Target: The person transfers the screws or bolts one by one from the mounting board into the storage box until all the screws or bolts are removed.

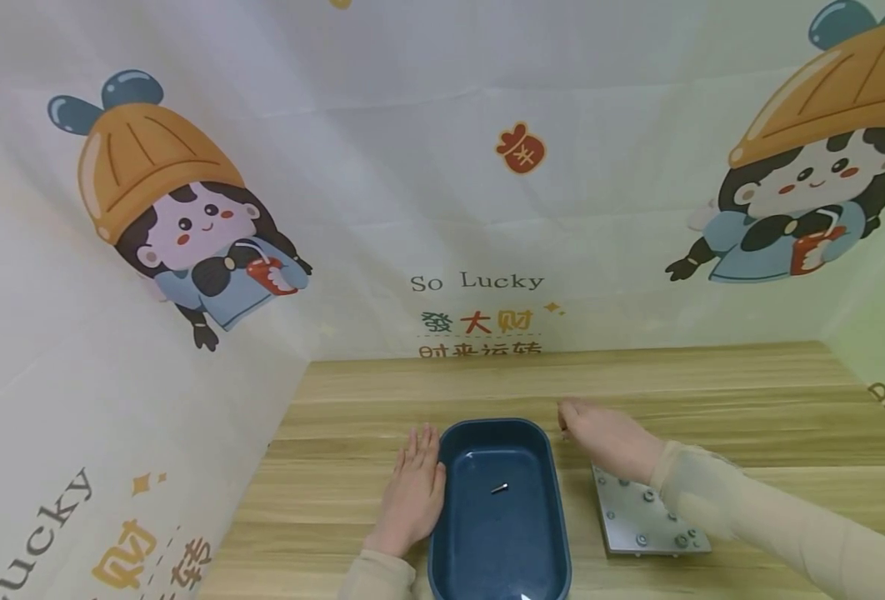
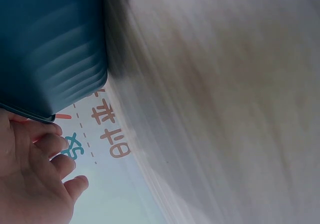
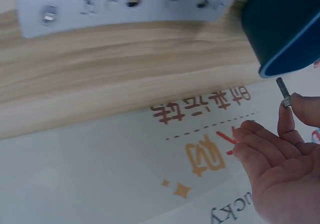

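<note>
My left hand (image 1: 412, 496) rests against the left rim of a dark blue plastic bin (image 1: 435, 575), its fingers nearly straight. In the left wrist view, that hand (image 2: 37, 169) touches the outside edge of the bin (image 2: 55, 44). Inside lies one small bolt (image 1: 499, 488), on its side. Just past the bin's right rim, my right hand (image 1: 611, 437) pinches another bolt (image 3: 283, 91) by its head between thumb and index finger, the threaded shank pointing away from the fingers. The other fingers of the right hand (image 3: 277, 154) are loosely bent.
A silver metal plate (image 1: 622, 533) with several bolts and some holes lies right of the bin, partly under my right forearm. The wooden table (image 1: 337, 417) meets a printed white cloth (image 1: 382, 150) at the back and sides.
</note>
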